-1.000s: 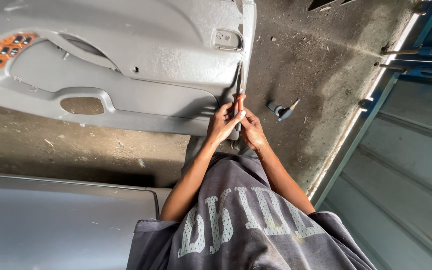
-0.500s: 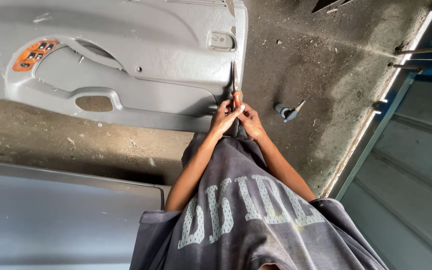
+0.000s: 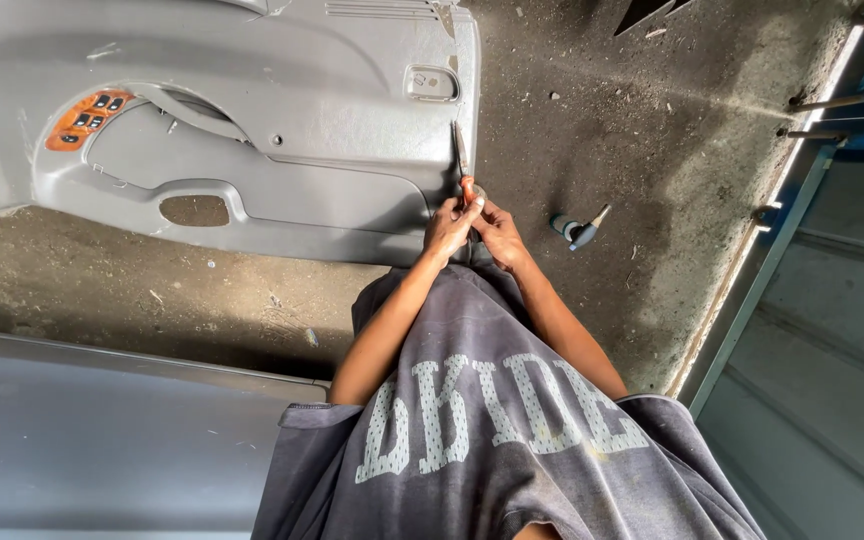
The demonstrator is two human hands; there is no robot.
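Screwdriver (image 3: 463,165), orange-handled, lies against the right edge of grey door panel (image 3: 252,120), blade pointing away from the person. Left hand (image 3: 449,228) and right hand (image 3: 497,232) meet at the handle, fingers of both curled closed around it, shaft protruding beyond the fingertips. Second small tool (image 3: 577,229) rests on concrete floor (image 3: 652,150), right of the panel, apart from both hands.

matt grey plastic door panel (image 3: 252,110) – rough, gritty concrete floor (image 3: 602,130).
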